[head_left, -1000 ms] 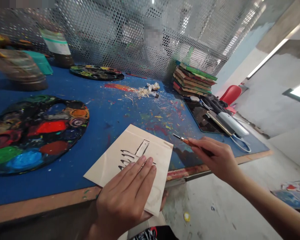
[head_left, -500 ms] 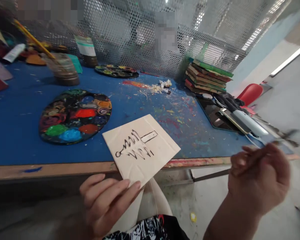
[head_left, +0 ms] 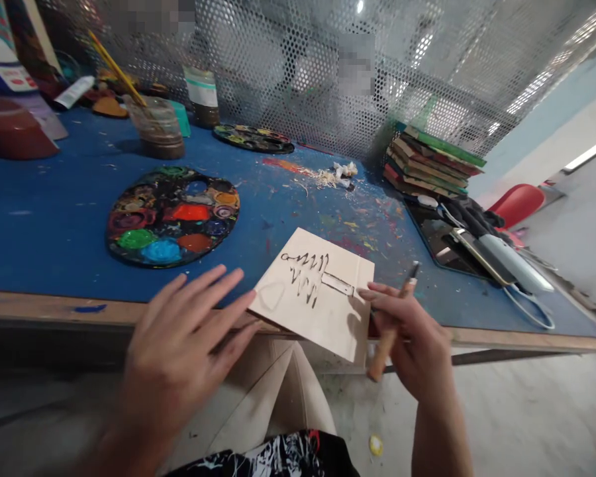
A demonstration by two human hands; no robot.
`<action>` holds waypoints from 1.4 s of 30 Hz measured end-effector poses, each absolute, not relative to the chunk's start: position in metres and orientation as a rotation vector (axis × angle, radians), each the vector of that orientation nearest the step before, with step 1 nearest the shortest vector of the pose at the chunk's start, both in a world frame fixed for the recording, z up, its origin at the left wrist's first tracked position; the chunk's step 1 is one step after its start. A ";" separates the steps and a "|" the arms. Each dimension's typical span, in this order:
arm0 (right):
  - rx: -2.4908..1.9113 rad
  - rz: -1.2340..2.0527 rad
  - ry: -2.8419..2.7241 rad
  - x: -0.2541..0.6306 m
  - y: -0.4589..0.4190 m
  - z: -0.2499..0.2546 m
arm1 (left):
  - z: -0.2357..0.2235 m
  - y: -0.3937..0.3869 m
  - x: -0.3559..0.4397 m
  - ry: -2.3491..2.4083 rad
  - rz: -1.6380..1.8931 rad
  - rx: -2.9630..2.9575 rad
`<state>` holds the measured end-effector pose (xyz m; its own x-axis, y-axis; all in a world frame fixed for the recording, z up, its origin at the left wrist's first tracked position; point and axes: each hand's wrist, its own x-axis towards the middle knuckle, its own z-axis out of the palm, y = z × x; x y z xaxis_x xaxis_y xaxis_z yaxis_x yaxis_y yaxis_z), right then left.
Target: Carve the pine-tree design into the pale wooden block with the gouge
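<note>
A pale wooden board (head_left: 328,311) with a dark painted zigzag figure lies at the near edge of the blue table (head_left: 54,218), partly overhanging it. My left hand (head_left: 179,351) hovers with fingers spread just left of the board, its fingertips close to the board's left corner. My right hand (head_left: 412,338) grips a thin paintbrush (head_left: 392,324) with a wooden handle, and its fingertips touch the board's right edge. A round palette (head_left: 173,215) covered in wet colours lies on the table to the left of the board.
A jar with brushes (head_left: 156,126), a second palette (head_left: 253,138) and paint containers stand at the back, before a perforated metal screen. A stack of painted boards (head_left: 432,162) is at the back right; a tablet, phone and cable (head_left: 481,248) lie at the right.
The board has been turned around, its figure now pointing the other way. My left hand let go of it and opened. My right hand came back from the right to the board's edge.
</note>
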<state>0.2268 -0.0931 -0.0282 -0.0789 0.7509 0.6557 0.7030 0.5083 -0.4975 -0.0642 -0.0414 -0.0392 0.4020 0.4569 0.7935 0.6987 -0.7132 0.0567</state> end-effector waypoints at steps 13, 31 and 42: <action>-1.435 -0.141 -1.948 0.206 -0.109 -0.035 | -0.043 -0.062 -0.036 -0.838 -1.422 -2.531; -1.374 0.109 -1.543 0.207 -0.084 0.008 | -0.031 -0.049 -0.025 -0.965 -1.160 -2.549; -1.452 0.145 -1.572 0.223 -0.061 0.002 | -0.012 -0.052 -0.021 -1.174 -0.944 -2.610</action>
